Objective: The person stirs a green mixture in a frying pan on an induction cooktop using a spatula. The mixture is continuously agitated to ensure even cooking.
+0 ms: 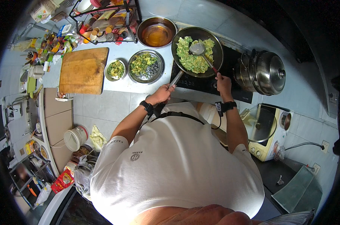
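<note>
My left hand (pixel 161 94) is closed round the metal handle of a frying pan (pixel 222 53) on the black cooktop (pixel 187 81). In the pan lies a broken-up yellow and green egg-like mixture (pixel 193 64). My right hand (pixel 224 84) grips the red part of the handle of a metal spatula (pixel 197 49), whose head rests on the food. Left of the pan are a steel plate (pixel 153 69) and a small bowl (pixel 125 70), each holding green and yellow food. A steel basin (pixel 156 33) of amber liquid stands behind the plate.
A lidded steel pot (pixel 268 73) stands at the right of the cooktop. On the left lie a wooden cutting board (pixel 82 70) and a black rack (pixel 127 19) of bottles. A microwave oven (pixel 271 140) with a glass lid (pixel 258 125) against it is at my right.
</note>
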Available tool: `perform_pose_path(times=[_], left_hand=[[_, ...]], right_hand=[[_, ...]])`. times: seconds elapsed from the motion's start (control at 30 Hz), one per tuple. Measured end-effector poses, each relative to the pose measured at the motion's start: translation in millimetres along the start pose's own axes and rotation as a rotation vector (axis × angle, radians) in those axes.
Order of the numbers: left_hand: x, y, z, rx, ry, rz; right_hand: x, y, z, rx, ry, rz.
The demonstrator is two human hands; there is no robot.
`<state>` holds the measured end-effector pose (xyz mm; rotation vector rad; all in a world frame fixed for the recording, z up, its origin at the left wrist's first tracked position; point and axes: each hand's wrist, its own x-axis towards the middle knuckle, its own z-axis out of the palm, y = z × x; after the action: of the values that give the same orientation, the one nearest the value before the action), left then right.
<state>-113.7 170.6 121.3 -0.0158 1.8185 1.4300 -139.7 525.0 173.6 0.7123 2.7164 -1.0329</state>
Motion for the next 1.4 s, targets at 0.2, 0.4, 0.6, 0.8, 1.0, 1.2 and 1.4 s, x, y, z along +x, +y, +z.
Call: perform_pose_path(times=[0.2,0.4,0.6,0.8,1.0,1.2,1.4], left_hand=[[-4.6,8.0,-2.9,0.035,0.012,-0.011],[-8.7,10.0,-4.7,0.039,0.034,0.054],[-13.2,10.5,-5.5,0.042,0.011,-0.05],[-7.2,7.4,-2.8,0.149,0.074,0.016],[-7.2,4.0,-3.3,0.082,0.044,0.025],[-11.2,7.9,-1.9,0.081,0.041,0.01],[-29.5,19.7,-21.8,0.298,0.168,-0.011]], right_hand=[[-22.2,-2.4,-37.8,-0.005,0.142,-0.168],[-50.8,-1.1,-63.6,-0.281,0.276,-0.273],[-94.3,27.3,-32.5,-0.245,0.488,-0.392],[-123.8,87.5,35.2,-0.341,0.209,-0.268],[-121.0,104.3,41.1,-0.312,0.191,-0.248],[-102.4,67.8,-2.6,-0.25,0.362,-0.325],[-88.3,13.2,-83.4,-0.393,0.445,-0.487]])
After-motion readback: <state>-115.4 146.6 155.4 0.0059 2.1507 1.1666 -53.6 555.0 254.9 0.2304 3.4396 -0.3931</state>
